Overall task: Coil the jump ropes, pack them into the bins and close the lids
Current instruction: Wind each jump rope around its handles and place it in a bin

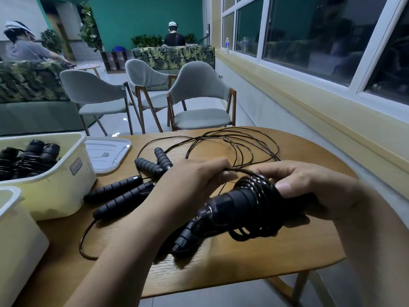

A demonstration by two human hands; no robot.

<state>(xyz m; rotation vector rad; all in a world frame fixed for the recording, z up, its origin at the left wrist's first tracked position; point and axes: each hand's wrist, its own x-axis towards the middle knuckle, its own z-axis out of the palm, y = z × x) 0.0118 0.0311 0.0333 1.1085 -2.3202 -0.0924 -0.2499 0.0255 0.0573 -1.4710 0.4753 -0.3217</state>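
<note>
1. Two white bins block the left side of the table (pixel 221 269). The farther bin (pixel 66 187) is open on top and partly filled with coiled ropes (pixel 28 160); the nearer bin (pixel 20 240) stands just beside it.
2. A lid (pixel 106 154) lies flat behind the farther bin.
3. Loose cord (pixel 232 140) loops across the far middle.
4. Handles (pixel 117 189) clutter the gap between the farther bin and the left hand (pixel 194 180).
5. Bare wood shows at the near edge between the forearms and at the far right corner.
6. Chairs (pixel 199 103) crowd the far edge.
</note>
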